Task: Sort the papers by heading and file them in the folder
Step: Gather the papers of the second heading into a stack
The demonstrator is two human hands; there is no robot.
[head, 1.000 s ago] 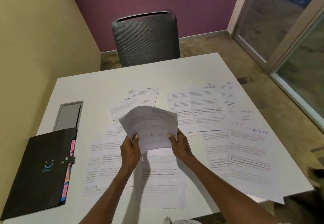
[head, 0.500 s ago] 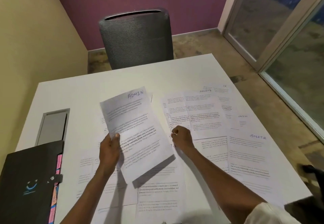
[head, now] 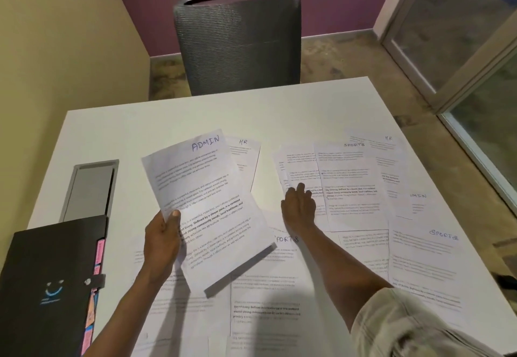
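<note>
My left hand [head: 162, 240] grips the lower left edge of a sheet headed ADMIN [head: 204, 205], held tilted above the table. My right hand [head: 299, 207] lies flat, fingers spread, on the left edge of overlapping sheets in the middle; the top one is headed SPORTS [head: 351, 188]. An HR sheet [head: 244, 158] peeks out behind the ADMIN sheet. Another SPORTS sheet [head: 422, 267] lies at the right, and one more SPORTS sheet [head: 279, 247] sits under my right wrist. A black expanding folder [head: 47, 289] with coloured tabs lies shut at the left front.
The white table [head: 173, 116] carries several more printed sheets along its front. A grey cable hatch [head: 89, 188] is set in its left side. A dark mesh chair [head: 237, 40] stands beyond the far edge. Glass doors are at the right.
My right hand let go of the ADMIN sheet and moved right onto the middle stack. My left hand alone now holds the sheet, turned face up.
</note>
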